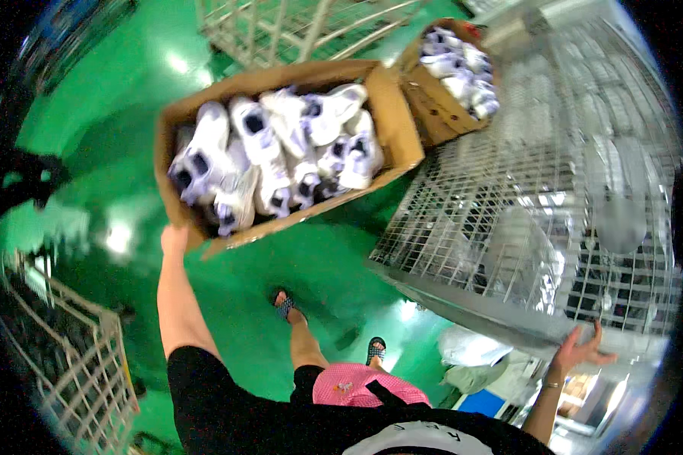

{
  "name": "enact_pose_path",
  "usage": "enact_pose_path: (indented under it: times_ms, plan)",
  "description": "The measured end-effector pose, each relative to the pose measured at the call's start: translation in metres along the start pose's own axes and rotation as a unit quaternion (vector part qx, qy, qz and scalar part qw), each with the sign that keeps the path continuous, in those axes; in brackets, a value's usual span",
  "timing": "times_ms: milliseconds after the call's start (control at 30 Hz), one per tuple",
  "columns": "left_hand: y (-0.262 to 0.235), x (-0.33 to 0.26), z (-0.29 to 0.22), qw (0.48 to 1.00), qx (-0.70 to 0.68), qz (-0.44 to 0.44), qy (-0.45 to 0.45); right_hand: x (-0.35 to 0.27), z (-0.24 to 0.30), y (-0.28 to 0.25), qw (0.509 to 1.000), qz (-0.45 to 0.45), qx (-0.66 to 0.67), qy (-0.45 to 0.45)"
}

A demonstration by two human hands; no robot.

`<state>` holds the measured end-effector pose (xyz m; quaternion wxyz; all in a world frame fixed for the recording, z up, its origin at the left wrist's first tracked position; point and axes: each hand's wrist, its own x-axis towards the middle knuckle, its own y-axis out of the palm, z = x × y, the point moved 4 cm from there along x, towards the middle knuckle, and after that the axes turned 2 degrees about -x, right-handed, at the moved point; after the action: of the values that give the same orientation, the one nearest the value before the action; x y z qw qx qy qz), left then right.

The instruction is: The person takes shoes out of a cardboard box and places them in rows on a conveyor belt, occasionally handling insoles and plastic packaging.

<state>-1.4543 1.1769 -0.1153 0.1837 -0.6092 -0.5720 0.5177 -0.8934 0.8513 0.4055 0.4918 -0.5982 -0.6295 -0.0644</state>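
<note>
My left hand [174, 239] grips the near left corner of a large open cardboard box [398, 125] filled with several white shoes [277, 155]. The box hangs tilted above the green floor. My right hand [580, 349] is raised at the lower right with fingers spread, holding nothing, close to the front edge of a wire mesh cart [524, 227]. My feet in patterned sandals [284, 307] stand on the floor below the box.
A second cardboard box of white shoes [459, 68] sits beyond the first, beside the mesh cart. Another wire cage [296, 26] stands at the top, and a wire rack [76, 356] at the lower left. White bags [470, 349] lie under the cart.
</note>
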Motion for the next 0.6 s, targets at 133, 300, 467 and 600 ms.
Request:
enact_pose_path:
  times_ms: [133,300,467,600]
  plan:
    - [0.029,-0.044,0.022,1.000,-0.004,0.001,-0.017,-0.005,0.004,-0.006,0.997,0.033,0.046,0.044]
    - [0.109,-0.164,0.045,0.995,-0.060,0.074,-0.022,-0.008,0.012,-0.012,0.996,-0.019,0.083,-0.007]
    - [0.165,-0.277,-0.004,0.893,-0.339,0.111,-0.275,-0.025,-0.005,0.002,0.965,-0.025,0.261,-0.018]
    - [0.202,-0.321,-0.017,0.832,-0.453,0.092,-0.308,-0.046,-0.014,0.000,0.904,0.036,0.416,-0.096]
